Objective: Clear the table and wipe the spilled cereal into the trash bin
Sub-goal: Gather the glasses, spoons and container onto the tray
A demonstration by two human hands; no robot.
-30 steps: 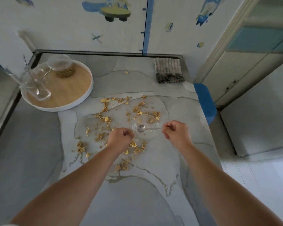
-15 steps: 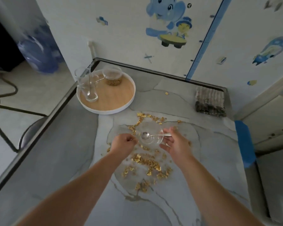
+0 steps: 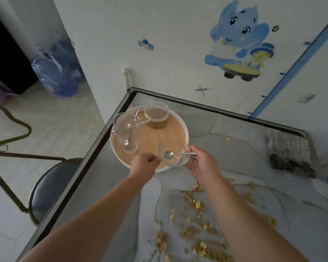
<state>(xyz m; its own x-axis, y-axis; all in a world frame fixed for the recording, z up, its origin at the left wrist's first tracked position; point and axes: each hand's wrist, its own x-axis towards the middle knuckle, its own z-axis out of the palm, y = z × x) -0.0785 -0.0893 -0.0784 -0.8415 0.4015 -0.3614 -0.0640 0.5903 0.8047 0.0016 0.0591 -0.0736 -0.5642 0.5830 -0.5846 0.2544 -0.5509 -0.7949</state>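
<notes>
Soft, dim daylight fills the scene, brightest on the white wall point(image 3: 178, 44) beyond the fingertips and darkest in the doorway far to their left. Shadows are faint and diffuse. Motion blur smears the spilled cereal point(image 3: 197, 224) nearer than the fingers and the folded cloth point(image 3: 290, 154) to their right. Wide-angle distortion bends the table edge point(image 3: 80, 176) and wall lines.

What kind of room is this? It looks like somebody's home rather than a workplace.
Most likely a home dining corner, perhaps in a household with children. A blue cartoon elephant sticker decorates the white wall, a marble-patterned grey table carries spilled golden cereal flakes, and a round dark stool stands beside it.
</notes>
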